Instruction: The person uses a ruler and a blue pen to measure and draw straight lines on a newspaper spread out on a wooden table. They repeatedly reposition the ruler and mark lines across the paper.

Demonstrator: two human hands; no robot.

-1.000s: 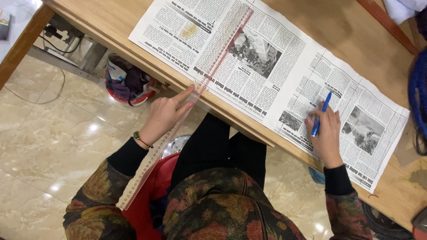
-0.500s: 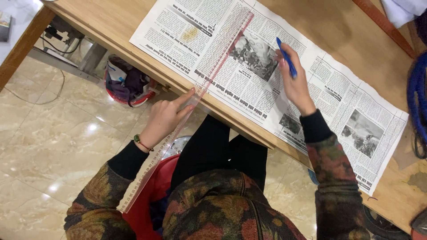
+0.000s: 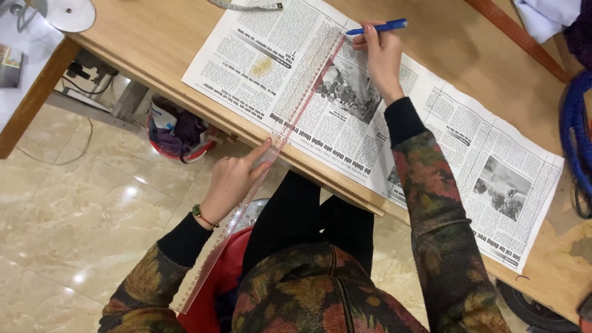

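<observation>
Landmark: an open newspaper (image 3: pixel 370 117) lies spread flat across my wooden table (image 3: pixel 142 43), reaching from the near edge toward the far side.
Ruler: a long clear ruler (image 3: pixel 271 154) with a reddish edge runs slantwise over the left page of the newspaper; its lower end sticks out past the near edge of the table and hangs over my lap.
Left hand: my left hand (image 3: pixel 234 182) sits just off the near edge of the newspaper, fingers curled loosely, the forefinger stretched out and pressing along the ruler to pin it.
Right hand: my right hand (image 3: pixel 382 58) rests on the far part of the newspaper, just right of the ruler's upper end, fingers pinched around a blue pen (image 3: pixel 377 27).
Pen: it lies almost level in my grip, its tip pointing toward the top of the ruler.
Wrist: a green bead bracelet (image 3: pixel 202 216) circles my left wrist, below the newspaper's near edge.
Under the table: a red basket of cloth (image 3: pixel 176 132) stands on the shiny tiled floor (image 3: pixel 74 209), left of the newspaper.
Far right: a coil of blue cord (image 3: pixel 573 123) lies beyond the right page of the newspaper.
</observation>
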